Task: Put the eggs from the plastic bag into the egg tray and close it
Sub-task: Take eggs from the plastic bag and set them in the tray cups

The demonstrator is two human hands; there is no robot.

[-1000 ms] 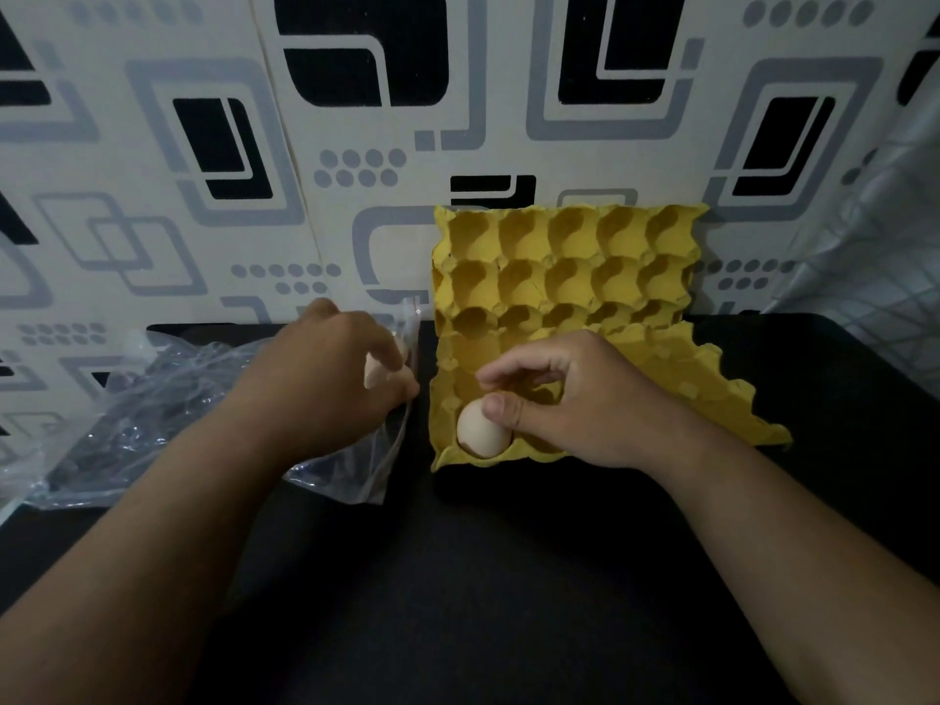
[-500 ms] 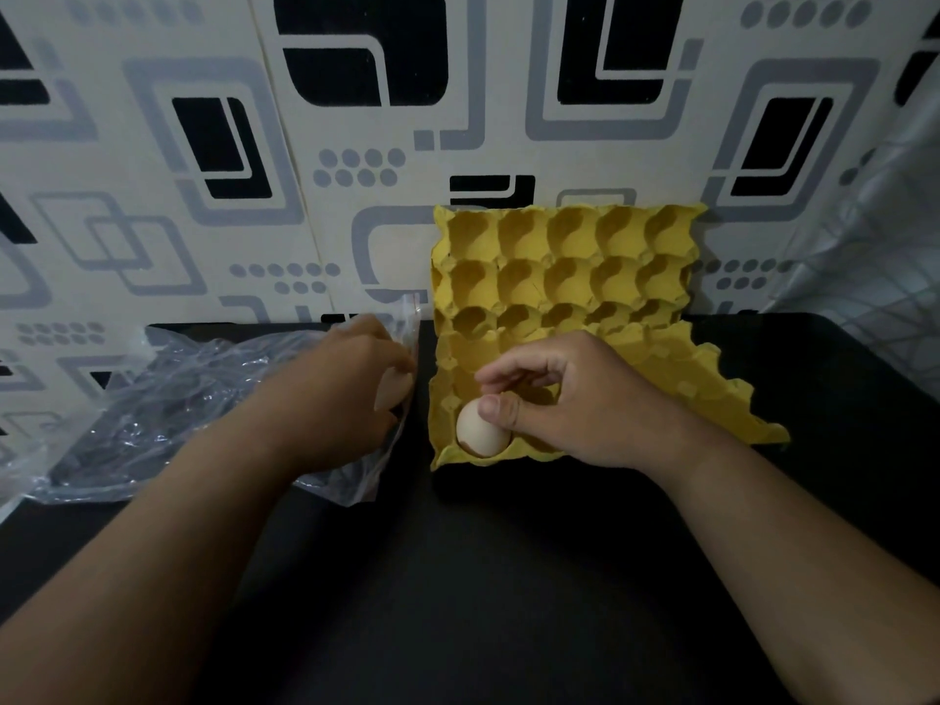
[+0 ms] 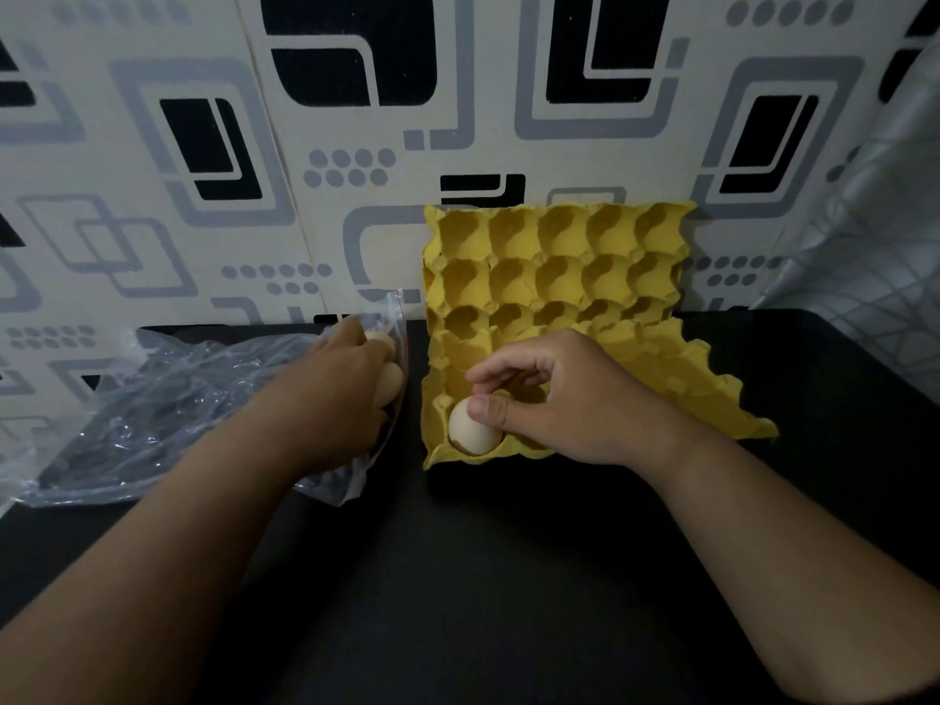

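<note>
A yellow egg tray (image 3: 712, 399) lies open on the black table, its lid (image 3: 559, 256) leaning upright against the wall. A pale egg (image 3: 470, 429) sits in the near-left cup, and my right hand (image 3: 564, 404) pinches it with thumb and fingers. To the left lies the clear plastic bag (image 3: 152, 409). My left hand (image 3: 346, 394) is at the bag's mouth, curled around a second egg (image 3: 392, 386). Just behind those fingers, a third egg (image 3: 380, 340) shows inside the bag.
The black table (image 3: 483, 577) stretches toward me between my forearms. A patterned wall (image 3: 356, 145) stands right behind the tray and bag. A grey quilted cover (image 3: 875, 246) hangs at the right edge.
My left hand has shifted slightly right and down at the bag's mouth with its egg. My right hand has stayed on the egg in the near-left cup.
</note>
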